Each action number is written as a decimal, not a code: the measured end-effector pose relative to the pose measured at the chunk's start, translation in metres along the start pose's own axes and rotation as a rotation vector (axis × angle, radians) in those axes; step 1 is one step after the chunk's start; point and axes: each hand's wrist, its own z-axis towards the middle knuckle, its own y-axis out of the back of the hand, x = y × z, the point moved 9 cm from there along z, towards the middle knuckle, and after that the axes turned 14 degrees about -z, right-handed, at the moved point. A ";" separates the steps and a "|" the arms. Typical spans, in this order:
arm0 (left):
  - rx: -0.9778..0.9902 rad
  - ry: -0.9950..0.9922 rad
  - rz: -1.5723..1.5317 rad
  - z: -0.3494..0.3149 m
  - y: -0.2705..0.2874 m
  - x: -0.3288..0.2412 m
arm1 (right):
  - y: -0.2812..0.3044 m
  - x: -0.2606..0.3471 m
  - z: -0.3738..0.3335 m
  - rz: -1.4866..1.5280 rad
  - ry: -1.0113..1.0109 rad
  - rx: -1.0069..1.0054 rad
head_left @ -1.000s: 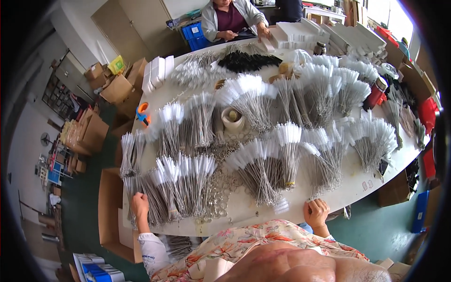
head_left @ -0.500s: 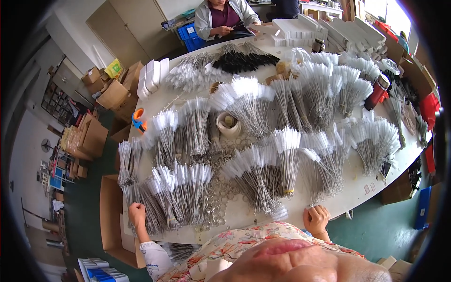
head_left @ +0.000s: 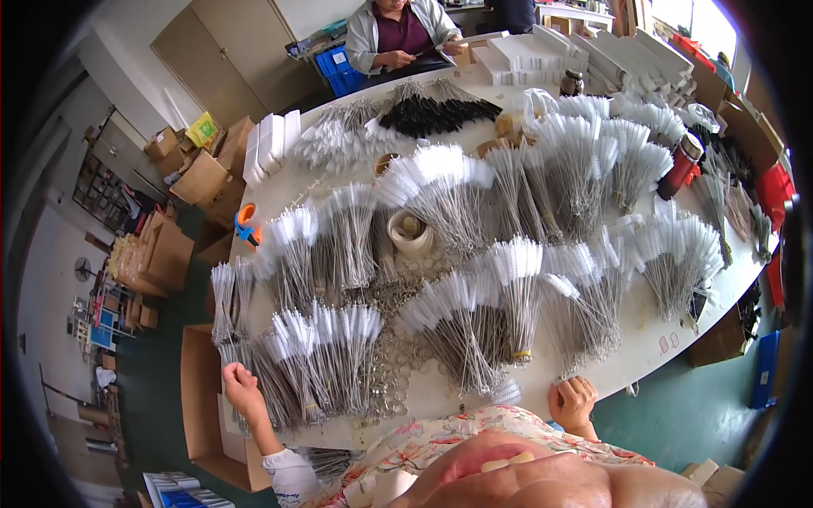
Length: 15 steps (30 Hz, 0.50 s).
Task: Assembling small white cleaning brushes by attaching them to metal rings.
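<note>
Nothing I can actually read here, tbh. Two small red marks by the table's front edge, toward the right, and a white label on a blue crate past the far edge, all too tiny.

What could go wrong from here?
1. The left hand is close to wire-handled brushes at the left edge of the table; a bump might drop some, perhaps into the open cardboard box there.
2. Loose metal rings lie scattered between the bundles, so they could snag or get mixed in.
3. The orange-and-blue tool sits near the edge and might get knocked off.
</note>
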 end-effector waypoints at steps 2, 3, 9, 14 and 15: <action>-0.065 -0.106 0.010 -0.013 -0.006 -0.046 | 0.003 0.001 0.000 -0.008 0.006 0.004; -0.063 -0.100 0.011 -0.016 -0.008 -0.045 | 0.005 0.001 0.001 -0.013 0.000 0.012; 0.041 -0.291 0.052 -0.032 -0.026 -0.055 | 0.003 0.002 0.002 -0.009 -0.014 0.003; 0.044 -0.296 0.037 -0.042 -0.031 -0.057 | 0.002 0.002 0.003 -0.006 -0.017 0.016; 0.019 -0.308 0.026 -0.045 -0.029 -0.061 | 0.002 0.002 0.003 -0.013 -0.016 0.019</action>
